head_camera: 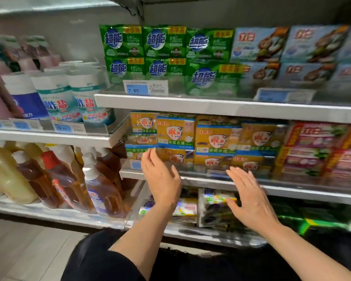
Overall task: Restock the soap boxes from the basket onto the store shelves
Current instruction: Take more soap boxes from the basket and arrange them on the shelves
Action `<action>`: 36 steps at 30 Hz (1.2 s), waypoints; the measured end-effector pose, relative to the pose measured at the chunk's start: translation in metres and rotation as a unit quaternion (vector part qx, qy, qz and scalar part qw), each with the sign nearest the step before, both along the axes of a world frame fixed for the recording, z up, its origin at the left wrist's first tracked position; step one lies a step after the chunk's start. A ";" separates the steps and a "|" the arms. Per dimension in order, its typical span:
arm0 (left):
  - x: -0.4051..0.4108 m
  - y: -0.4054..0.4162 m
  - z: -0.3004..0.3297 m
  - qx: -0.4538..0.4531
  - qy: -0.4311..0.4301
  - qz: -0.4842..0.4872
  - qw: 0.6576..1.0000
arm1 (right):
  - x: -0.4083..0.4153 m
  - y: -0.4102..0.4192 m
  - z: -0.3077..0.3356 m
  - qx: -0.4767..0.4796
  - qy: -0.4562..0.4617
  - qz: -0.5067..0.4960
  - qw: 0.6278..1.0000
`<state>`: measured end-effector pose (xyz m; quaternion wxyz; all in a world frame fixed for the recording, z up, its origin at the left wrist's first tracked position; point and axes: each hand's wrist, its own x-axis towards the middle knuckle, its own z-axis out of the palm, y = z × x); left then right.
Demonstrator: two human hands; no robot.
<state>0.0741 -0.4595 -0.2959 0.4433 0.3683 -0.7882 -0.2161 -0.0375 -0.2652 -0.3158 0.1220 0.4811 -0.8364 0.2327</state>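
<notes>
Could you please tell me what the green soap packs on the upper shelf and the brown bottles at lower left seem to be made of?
The green soap packs look like glossy plastic film: wrinkled, with light glints. The brown bottles look like clear smooth plastic, since the amber liquid shows through; glass cannot be ruled out.

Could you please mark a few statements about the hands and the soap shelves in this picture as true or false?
1. Both hands are empty. True: the left hand and right hand have straight fingers and hold nothing.
2. The green soap packs sit on the shelf above the yellow soap boxes. True.
3. The blue price tag reads 12.50. False: it reads 7.90.
4. The right hand grips a yellow soap box. False: it is open in front of the shelf edge.
</notes>
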 end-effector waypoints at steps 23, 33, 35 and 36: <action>-0.095 0.524 0.061 -0.090 -0.012 -0.796 0.598 | 0.069 0.530 0.115 0.036 0.159 -0.476 0.864; -0.085 0.678 0.046 -0.228 -0.113 -0.868 0.425 | 0.180 0.709 0.083 0.142 -0.135 -0.634 0.748; -0.087 0.705 0.048 -0.256 -0.172 -0.864 0.399 | 0.186 0.726 0.075 0.154 -0.229 -0.646 0.712; -0.089 0.717 0.049 -0.270 -0.200 -0.857 0.390 | 0.185 0.733 0.071 0.152 -0.271 -0.646 0.698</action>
